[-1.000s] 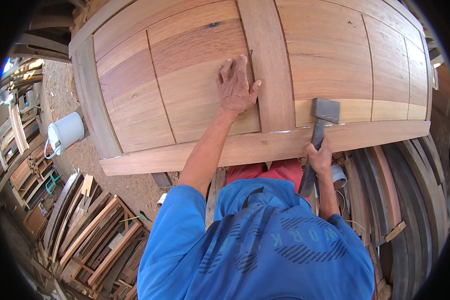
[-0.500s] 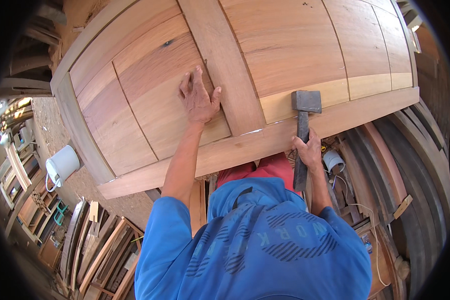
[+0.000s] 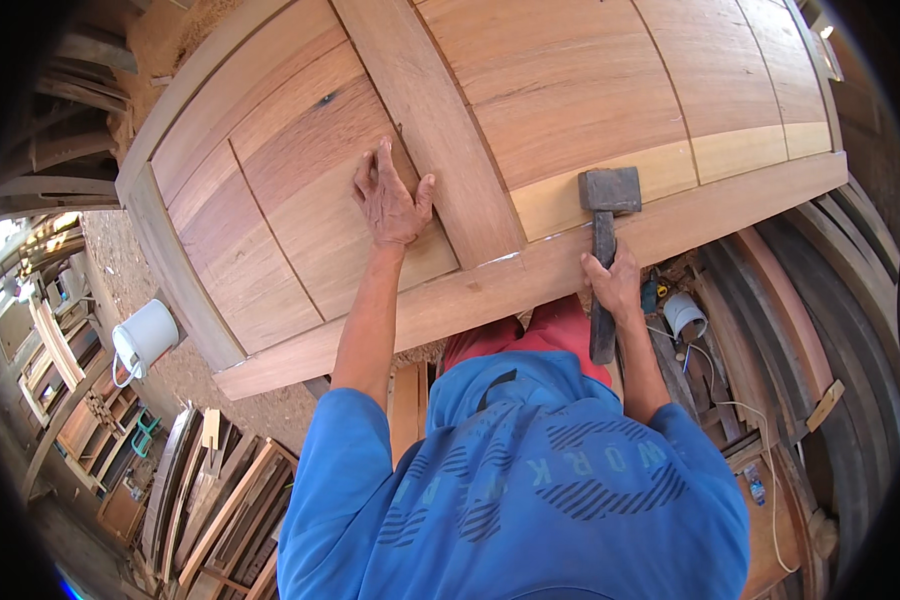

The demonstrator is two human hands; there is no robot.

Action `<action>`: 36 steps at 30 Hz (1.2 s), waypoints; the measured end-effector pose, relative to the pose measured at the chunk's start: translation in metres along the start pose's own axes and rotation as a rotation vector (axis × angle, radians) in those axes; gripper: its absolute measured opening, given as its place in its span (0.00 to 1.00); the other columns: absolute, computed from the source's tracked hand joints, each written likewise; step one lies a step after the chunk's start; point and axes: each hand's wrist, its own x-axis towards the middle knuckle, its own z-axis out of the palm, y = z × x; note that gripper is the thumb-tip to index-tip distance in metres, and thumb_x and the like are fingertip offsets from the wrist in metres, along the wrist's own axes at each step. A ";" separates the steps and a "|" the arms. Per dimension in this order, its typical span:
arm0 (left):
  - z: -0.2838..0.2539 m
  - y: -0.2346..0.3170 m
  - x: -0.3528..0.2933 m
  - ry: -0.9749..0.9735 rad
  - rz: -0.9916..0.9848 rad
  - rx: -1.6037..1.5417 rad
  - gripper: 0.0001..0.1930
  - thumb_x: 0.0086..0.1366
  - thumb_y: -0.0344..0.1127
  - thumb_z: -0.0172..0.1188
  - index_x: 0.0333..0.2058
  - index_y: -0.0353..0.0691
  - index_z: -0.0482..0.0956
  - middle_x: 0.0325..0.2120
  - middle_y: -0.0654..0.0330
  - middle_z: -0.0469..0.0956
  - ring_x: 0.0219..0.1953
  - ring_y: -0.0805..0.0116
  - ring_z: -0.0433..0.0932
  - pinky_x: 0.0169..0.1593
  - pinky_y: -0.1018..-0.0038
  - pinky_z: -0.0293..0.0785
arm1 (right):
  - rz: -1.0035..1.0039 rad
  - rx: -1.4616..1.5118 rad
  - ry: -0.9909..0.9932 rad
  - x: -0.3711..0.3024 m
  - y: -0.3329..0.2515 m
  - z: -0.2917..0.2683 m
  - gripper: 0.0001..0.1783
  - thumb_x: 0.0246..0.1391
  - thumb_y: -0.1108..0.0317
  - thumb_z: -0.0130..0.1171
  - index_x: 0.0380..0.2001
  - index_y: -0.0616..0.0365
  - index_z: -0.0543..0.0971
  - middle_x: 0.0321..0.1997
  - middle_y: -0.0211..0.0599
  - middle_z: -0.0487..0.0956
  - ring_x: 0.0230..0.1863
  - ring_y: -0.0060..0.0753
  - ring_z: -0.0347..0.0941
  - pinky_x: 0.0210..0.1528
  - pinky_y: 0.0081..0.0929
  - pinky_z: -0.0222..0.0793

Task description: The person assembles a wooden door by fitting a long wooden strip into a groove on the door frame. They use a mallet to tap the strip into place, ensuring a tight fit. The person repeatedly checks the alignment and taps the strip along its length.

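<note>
A large panelled wooden door [image 3: 440, 150] lies flat in front of me, with grooved panels set in a frame. My left hand [image 3: 390, 203] rests on the left panel beside the middle rail, fingers spread, holding nothing. In my right hand [image 3: 617, 277] is a dark mallet [image 3: 610, 190], gripped partway along its handle. Its blocky head is over the near frame piece and the pale strip of the right panel; whether it touches the wood I cannot tell. The handle's end points back toward my body.
A white bucket [image 3: 145, 338] stands left of the door. Stacked timber boards [image 3: 215, 500] fill the lower left. Long dark planks [image 3: 820, 290] lie at the right, near a small white container [image 3: 684, 315] and a pale cord [image 3: 770, 470].
The view has shifted slightly, so the door and bucket sit a little differently. The mallet head appears slightly higher, still in my right hand. My left hand stays on the panel.
</note>
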 end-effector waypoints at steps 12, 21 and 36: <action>-0.004 0.002 -0.005 -0.039 -0.069 -0.025 0.47 0.60 0.55 0.62 0.68 0.37 0.49 0.62 0.49 0.63 0.64 0.47 0.55 0.65 0.49 0.47 | 0.026 0.145 0.002 -0.004 -0.004 0.003 0.15 0.50 0.63 0.65 0.31 0.63 0.73 0.18 0.33 0.75 0.17 0.25 0.74 0.21 0.27 0.70; -0.036 0.002 0.013 0.024 -0.371 -1.203 0.43 0.62 0.45 0.60 0.69 0.37 0.48 0.63 0.54 0.65 0.64 0.59 0.63 0.64 0.58 0.59 | -0.023 0.249 -0.041 0.002 -0.002 -0.002 0.09 0.56 0.68 0.60 0.26 0.60 0.73 0.17 0.30 0.74 0.16 0.22 0.71 0.19 0.23 0.66; -0.153 0.014 -0.455 0.570 -0.936 -2.442 0.32 0.64 0.52 0.49 0.61 0.36 0.67 0.56 0.40 0.71 0.52 0.41 0.76 0.55 0.48 0.73 | -0.138 0.369 -0.290 0.016 0.009 -0.004 0.11 0.58 0.64 0.59 0.33 0.62 0.75 0.18 0.33 0.73 0.15 0.26 0.71 0.17 0.25 0.68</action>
